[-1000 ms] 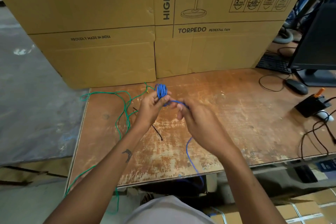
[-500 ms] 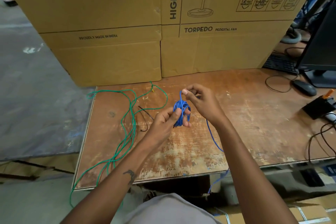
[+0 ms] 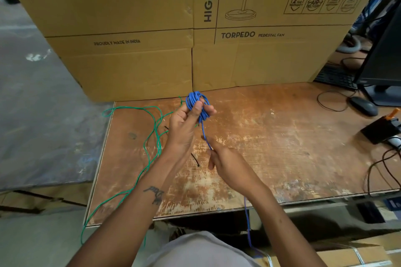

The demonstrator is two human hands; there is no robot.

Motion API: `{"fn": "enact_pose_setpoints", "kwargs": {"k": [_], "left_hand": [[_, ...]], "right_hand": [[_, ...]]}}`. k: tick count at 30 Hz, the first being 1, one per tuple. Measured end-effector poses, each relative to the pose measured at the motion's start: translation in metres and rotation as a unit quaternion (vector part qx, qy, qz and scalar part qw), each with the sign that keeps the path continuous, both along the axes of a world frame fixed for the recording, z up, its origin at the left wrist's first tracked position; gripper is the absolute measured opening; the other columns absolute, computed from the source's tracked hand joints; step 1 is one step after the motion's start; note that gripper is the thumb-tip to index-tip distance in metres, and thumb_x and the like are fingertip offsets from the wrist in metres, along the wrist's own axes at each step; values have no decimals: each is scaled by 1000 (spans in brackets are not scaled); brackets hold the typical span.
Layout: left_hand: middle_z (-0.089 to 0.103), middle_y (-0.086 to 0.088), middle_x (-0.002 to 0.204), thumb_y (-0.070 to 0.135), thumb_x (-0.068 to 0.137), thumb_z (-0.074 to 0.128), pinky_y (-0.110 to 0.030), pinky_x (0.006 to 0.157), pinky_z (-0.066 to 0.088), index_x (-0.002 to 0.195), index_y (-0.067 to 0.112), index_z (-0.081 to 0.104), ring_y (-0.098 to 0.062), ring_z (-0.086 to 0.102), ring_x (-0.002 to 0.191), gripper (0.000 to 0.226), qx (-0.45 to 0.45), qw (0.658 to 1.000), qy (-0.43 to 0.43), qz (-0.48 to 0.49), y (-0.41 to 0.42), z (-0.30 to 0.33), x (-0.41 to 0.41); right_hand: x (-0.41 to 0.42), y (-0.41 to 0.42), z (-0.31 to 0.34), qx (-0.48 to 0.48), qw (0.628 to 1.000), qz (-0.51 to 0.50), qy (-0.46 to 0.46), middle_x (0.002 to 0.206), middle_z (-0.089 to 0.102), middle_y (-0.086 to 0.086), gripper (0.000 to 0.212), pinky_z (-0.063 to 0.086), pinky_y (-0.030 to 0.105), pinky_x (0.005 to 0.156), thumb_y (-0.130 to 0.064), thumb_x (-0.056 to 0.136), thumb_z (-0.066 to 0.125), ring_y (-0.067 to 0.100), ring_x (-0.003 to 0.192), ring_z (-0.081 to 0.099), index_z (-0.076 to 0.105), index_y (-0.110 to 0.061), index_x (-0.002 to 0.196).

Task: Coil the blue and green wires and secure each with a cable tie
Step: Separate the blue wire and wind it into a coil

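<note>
My left hand holds a small coil of blue wire wound round its fingers, raised above the wooden table. A straight run of the blue wire leads down from the coil into my right hand, which pinches it; the loose tail hangs off the table's front edge. The green wire lies uncoiled in loops on the table's left part and trails over the front left corner. Two black cable ties lie on the table, partly hidden under my left wrist.
Large cardboard fan boxes stand along the back of the table. At the right are a monitor, a keyboard, a mouse, a black device with an orange part and dark cables.
My left hand has lifted the blue coil up and away from me. My right hand has dropped from above the coil to below it, drawing the wire taut toward me.
</note>
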State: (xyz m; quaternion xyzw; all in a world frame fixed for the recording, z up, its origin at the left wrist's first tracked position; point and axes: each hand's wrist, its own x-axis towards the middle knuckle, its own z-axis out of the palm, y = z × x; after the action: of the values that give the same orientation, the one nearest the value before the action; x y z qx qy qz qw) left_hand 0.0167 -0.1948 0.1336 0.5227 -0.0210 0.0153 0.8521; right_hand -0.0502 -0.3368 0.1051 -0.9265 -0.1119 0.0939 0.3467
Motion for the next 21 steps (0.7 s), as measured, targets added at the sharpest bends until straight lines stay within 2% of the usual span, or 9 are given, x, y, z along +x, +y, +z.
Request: {"fn": "enact_pose_setpoints", "kwargs": {"k": [3, 5, 7, 10, 12, 14, 16, 19, 21], "left_hand": [[79, 2, 82, 10, 104, 57, -27, 86, 55, 105, 2, 67, -14, 75, 82, 13, 72, 997, -15, 32, 0, -4, 16], [80, 4, 82, 8, 105, 58, -22, 84, 54, 108, -2, 66, -10, 75, 85, 14, 132, 990, -27, 34, 2, -8, 23], [81, 3, 88, 11, 104, 60, -25, 89, 54, 106, 7, 68, -13, 76, 95, 9, 187, 981, -40, 20, 5, -16, 24], [82, 1, 94, 19, 103, 64, -38, 98, 55, 104, 23, 70, -18, 75, 103, 8, 241, 969, -48, -11, 3, -28, 17], [80, 9, 92, 26, 100, 65, -40, 93, 55, 96, 37, 73, -12, 74, 97, 14, 260, 964, -40, -31, 1, -32, 9], [77, 15, 89, 38, 98, 64, -41, 82, 56, 92, 42, 72, -7, 72, 88, 11, 305, 950, -48, -48, 1, -36, 3], [76, 9, 88, 38, 102, 60, -48, 82, 56, 96, 36, 70, -13, 72, 87, 12, 357, 929, -75, -63, 1, -41, -5], [73, 5, 86, 28, 109, 52, -49, 82, 52, 99, 32, 66, -31, 68, 84, 18, 341, 928, -104, -108, 0, -39, -20], [68, 5, 83, 27, 111, 47, -49, 86, 49, 103, 20, 64, -32, 64, 85, 20, 307, 937, -103, -130, 0, -36, -29]], "right_hand": [[-16, 2, 11, -15, 999, -16, -28, 77, 71, -6, 33, 48, 29, 58, -31, 116, 39, 6, 62, 64, 52, -29, 146], [-25, 3, 26, -11, 999, -24, -35, 77, 70, -7, 30, 48, 31, 61, -34, 116, 37, 9, 64, 64, 56, -29, 139], [-31, 2, 46, -2, 999, -27, -31, 78, 69, -8, 27, 49, 33, 64, -34, 116, 38, 9, 66, 64, 58, -30, 134], [-31, -2, 80, 0, 999, -33, -35, 77, 69, -10, 25, 49, 30, 59, -34, 116, 39, 8, 64, 64, 60, -27, 127], [-26, -9, 98, -21, 998, -39, -49, 78, 68, -10, 24, 43, 22, 57, -36, 116, 40, 5, 65, 62, 60, -25, 124], [-15, -17, 110, -40, 997, -46, -48, 81, 69, -7, 21, 44, 28, 60, -38, 115, 42, 9, 69, 62, 59, -26, 113], [0, -29, 115, -50, 996, -58, -49, 81, 70, -5, 23, 47, 39, 63, -37, 114, 44, 16, 70, 63, 61, -26, 104], [30, -44, 115, 1, 994, -79, -78, 75, 71, -3, 22, 45, 36, 58, -37, 111, 54, 11, 60, 59, 65, -24, 96], [51, -53, 110, 73, 989, -90, -88, 73, 74, -5, 17, 45, 33, 58, -40, 104, 67, 9, 60, 58, 67, -24, 96]]}}
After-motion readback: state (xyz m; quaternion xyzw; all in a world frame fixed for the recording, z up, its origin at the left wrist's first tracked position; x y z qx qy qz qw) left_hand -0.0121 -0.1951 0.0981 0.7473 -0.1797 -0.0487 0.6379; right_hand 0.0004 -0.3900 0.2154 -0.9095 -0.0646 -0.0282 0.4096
